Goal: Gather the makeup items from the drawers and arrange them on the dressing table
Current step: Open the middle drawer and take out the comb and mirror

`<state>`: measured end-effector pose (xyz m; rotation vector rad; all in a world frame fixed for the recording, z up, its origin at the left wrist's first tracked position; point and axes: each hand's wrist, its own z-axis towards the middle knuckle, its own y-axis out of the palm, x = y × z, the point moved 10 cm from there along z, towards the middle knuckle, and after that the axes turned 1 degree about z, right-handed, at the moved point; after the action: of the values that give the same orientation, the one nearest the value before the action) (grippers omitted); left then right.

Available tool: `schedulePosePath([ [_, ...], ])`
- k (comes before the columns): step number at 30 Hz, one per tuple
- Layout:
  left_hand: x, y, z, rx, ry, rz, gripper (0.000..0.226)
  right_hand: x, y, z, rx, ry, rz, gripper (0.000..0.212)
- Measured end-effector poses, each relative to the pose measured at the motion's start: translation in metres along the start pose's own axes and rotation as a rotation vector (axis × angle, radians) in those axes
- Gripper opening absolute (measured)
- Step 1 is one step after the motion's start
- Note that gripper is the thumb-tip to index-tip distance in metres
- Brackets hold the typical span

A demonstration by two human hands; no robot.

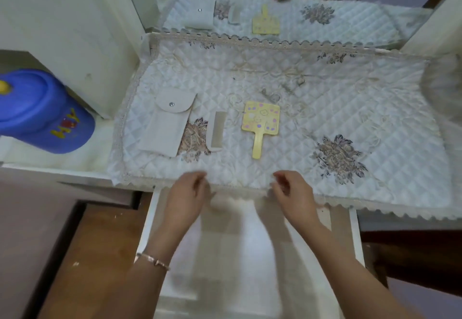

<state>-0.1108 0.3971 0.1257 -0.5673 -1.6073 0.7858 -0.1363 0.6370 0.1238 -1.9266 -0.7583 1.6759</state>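
On the quilted white cloth (325,108) covering the dressing table lie a beige snap pouch (166,126), a small pale comb (216,131) and a yellow hand mirror (260,122) with its handle toward me. Below the table's front edge a white drawer (250,256) is pulled out; its inside looks blurred and pale, and I see no items in it. My left hand (186,198) and my right hand (293,193) hover over the drawer at the cloth's lace edge, fingers loosely curled, holding nothing. A bracelet sits on my left wrist.
A blue plastic container (42,111) with yellow letters stands on a low shelf to the left. A mirror (275,6) at the back reflects the cloth, the items and my hands. Brown wooden floor (95,256) shows beside the drawer.
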Motion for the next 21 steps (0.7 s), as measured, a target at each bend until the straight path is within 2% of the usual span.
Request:
schedulePosePath([
  [2, -0.015, 0.017, -0.048, -0.143, 0.088, 0.12, 0.025, 0.014, 0.003, -0.045, -0.015, -0.039, -0.062, 0.02],
  [5, -0.039, 0.027, -0.116, -0.249, 0.164, 0.183, 0.039, 0.051, 0.02, -0.123, -0.139, 0.092, -0.145, 0.025],
  [8, -0.078, 0.043, -0.176, -0.439, 0.067, 0.242, 0.044, 0.09, 0.04, -0.2, -0.295, 0.245, -0.211, 0.03],
  [9, -0.09, 0.045, -0.193, -0.477, 0.039, 0.245, 0.038, 0.099, 0.042, -0.221, -0.331, 0.302, -0.23, 0.038],
  [10, -0.099, 0.046, -0.206, -0.5, 0.034, 0.241, 0.028, 0.104, 0.043, -0.238, -0.342, 0.324, -0.228, 0.055],
  [11, -0.103, 0.042, -0.214, -0.509, 0.034, 0.237, 0.029, 0.107, 0.043, -0.25, -0.343, 0.324, -0.226, 0.075],
  [12, -0.104, 0.04, -0.22, -0.508, 0.052, 0.239, 0.033, 0.109, 0.041, -0.259, -0.33, 0.301, -0.241, 0.084],
  [13, -0.102, 0.037, -0.225, -0.51, 0.062, 0.235, 0.03, 0.109, 0.037, -0.264, -0.301, 0.275, -0.273, 0.077],
  [14, -0.099, 0.033, -0.228, -0.506, 0.078, 0.24, 0.019, 0.109, 0.031, -0.267, -0.266, 0.262, -0.305, 0.061],
  [15, -0.099, 0.032, -0.231, -0.519, 0.07, 0.266, 0.019, 0.108, 0.027, -0.269, -0.238, 0.252, -0.325, 0.048],
  [18, -0.104, 0.033, -0.237, -0.567, 0.056, 0.305, 0.091, 0.105, 0.032, -0.27, -0.246, 0.176, -0.378, 0.042],
  [19, -0.107, 0.035, -0.238, -0.582, 0.052, 0.313, 0.108, 0.106, 0.033, -0.271, -0.253, 0.174, -0.384, 0.041],
  [21, -0.113, 0.038, -0.238, -0.569, 0.037, 0.308, 0.117, 0.107, 0.031, -0.272, -0.215, 0.165, -0.384, 0.04],
])
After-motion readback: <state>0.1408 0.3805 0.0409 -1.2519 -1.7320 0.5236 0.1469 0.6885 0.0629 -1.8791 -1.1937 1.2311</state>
